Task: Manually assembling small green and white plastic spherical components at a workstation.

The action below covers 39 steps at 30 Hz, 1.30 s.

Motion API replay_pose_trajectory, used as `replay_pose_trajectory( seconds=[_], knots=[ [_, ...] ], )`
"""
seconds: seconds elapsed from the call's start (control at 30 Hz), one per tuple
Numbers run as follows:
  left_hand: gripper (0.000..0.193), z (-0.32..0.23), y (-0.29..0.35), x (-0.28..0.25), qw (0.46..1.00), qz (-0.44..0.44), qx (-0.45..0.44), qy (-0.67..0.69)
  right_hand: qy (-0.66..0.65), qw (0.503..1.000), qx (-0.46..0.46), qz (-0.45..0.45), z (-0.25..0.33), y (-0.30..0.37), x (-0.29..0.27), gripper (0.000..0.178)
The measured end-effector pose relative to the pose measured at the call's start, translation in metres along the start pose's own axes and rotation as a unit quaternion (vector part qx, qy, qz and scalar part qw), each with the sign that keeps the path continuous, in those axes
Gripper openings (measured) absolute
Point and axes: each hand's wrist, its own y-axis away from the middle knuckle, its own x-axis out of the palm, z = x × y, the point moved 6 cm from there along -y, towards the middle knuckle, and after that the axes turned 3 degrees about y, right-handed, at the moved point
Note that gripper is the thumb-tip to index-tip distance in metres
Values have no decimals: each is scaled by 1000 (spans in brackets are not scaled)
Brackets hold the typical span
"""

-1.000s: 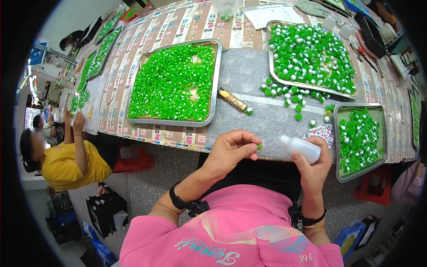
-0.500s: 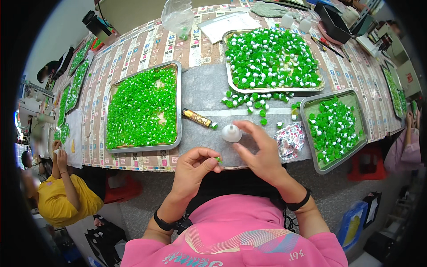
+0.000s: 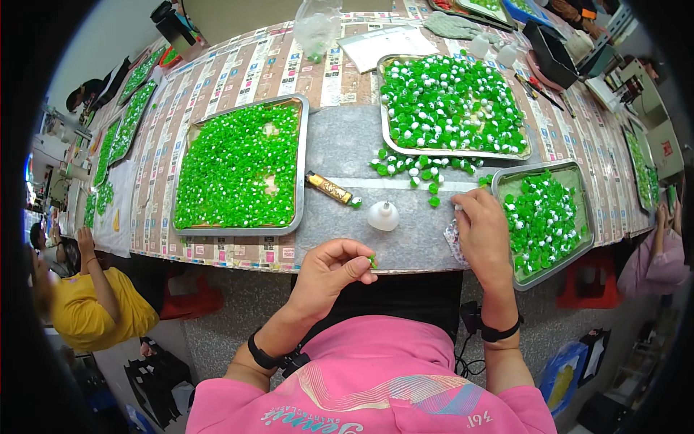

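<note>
My left hand [image 3: 334,273] is closed at the table's front edge, thumb and forefinger pinching a small green plastic piece [image 3: 372,261]. My right hand [image 3: 483,233] is over the floral cloth [image 3: 454,243], fingertips pinched together on a small piece with some white showing; most of it is hidden. Between the hands, a squat white squeeze bottle [image 3: 383,216] with a narrow tip stands upright on the grey mat [image 3: 340,145]. Behind it to the left lies a gold patterned cylinder [image 3: 330,189] with dark ends, one small green-and-white piece [image 3: 356,202] beside it.
At the left stands a tray [image 3: 302,166] of small green pieces. Another tray [image 3: 387,119] at the back holds green pieces with white balls, several spilled in front [image 3: 426,173]. A third tray [image 3: 589,210] is at the right. People sit at both sides, one in a yellow shirt [image 3: 108,307].
My right hand has let go of the squeeze bottle and moved right, to a small piece by the floral cloth. The left hand keeps its pinch. The whole view has shifted slightly.
</note>
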Motion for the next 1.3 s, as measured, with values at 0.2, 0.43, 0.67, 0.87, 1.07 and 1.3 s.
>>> replay_pose_trajectory(
  seconds=[0.2,0.43,0.67,0.87,1.07,1.3],
  knots=[
    [12,0,1,-1,1000,-4,-13,10,-160,987,29,-11,15,-4,-13,19],
    [13,5,-1,7,996,-2,-54,65,-505,843,112,148,41,29,11,21],
    [15,8,0,14,995,12,-67,77,-599,770,107,191,59,43,24,20],
    [19,11,-1,14,996,8,-59,63,-603,770,128,167,61,48,24,19],
    [19,10,-1,16,998,10,-43,33,-595,776,141,153,61,50,26,19],
    [16,4,1,18,999,22,-10,-24,-536,828,110,128,61,48,16,18]
  ],
)
